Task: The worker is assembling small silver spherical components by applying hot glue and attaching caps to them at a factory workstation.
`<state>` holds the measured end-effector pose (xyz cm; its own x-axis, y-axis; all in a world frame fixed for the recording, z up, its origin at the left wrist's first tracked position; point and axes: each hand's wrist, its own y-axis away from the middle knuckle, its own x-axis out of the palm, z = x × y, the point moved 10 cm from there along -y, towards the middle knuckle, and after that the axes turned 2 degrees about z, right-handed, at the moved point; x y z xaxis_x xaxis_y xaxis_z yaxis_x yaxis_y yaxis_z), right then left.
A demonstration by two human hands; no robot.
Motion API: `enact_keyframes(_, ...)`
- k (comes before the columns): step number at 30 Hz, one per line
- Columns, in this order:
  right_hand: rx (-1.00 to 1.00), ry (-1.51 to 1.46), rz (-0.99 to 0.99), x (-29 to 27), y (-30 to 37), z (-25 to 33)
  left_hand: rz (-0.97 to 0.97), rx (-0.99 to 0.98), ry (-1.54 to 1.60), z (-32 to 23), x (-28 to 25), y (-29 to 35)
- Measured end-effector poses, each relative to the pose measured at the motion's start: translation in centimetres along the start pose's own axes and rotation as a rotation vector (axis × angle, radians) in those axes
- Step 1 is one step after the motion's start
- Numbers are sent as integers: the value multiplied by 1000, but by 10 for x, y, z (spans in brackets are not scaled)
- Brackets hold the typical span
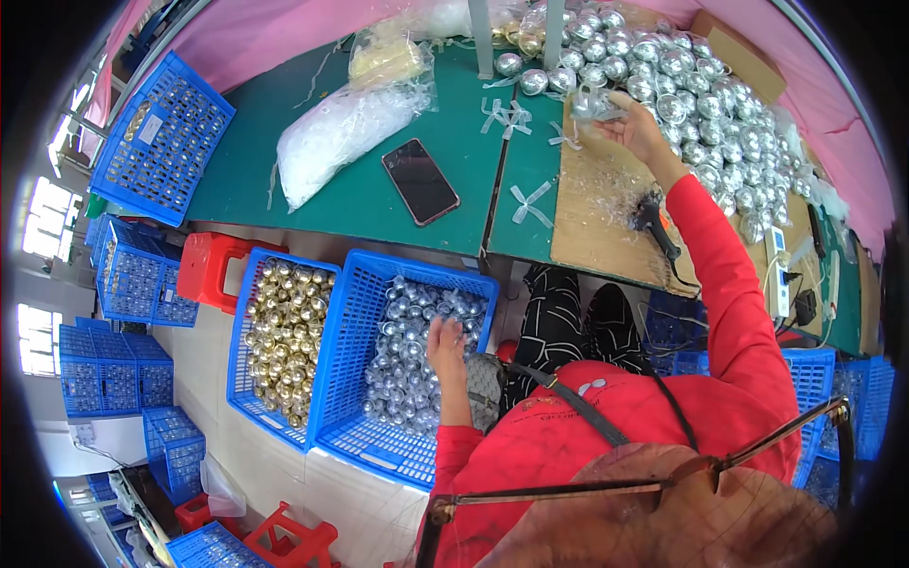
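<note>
My left hand (445,348) is over a blue crate of silver balls (405,355), its fingers stretched out and nothing visible in them. At the far right of the table, my right hand (632,128) pinches a translucent ribbon bow (594,102) beside a big pile of silver balls (694,99). Similar clear bows lie close by: one bow (531,204) on the green tabletop, another bow (565,135) at the edge of a brown board (597,213). A black glue gun (655,225) rests on that board, under my right forearm.
A phone (421,182) and a plastic bag of white material (346,137) lie on the green table. Left of my crate stands another crate of gold balls (289,331), near a red stool (206,272). A power strip (777,272) with cables sits at the right. Metal posts (482,38) rise behind.
</note>
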<state>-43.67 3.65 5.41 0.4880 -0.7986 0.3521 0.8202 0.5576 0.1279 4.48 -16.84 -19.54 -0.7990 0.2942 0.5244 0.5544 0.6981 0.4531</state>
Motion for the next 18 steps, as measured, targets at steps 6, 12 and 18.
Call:
enact_keyframes(6,-16,111,60,28,70,-7,371,194,-147,-60,142,36)
enact_keyframes(12,-24,-8,173,64,131,-29,629,451,-273,-92,244,75)
enact_keyframes(18,245,-167,270,90,182,-70,739,420,-374,-92,303,81)
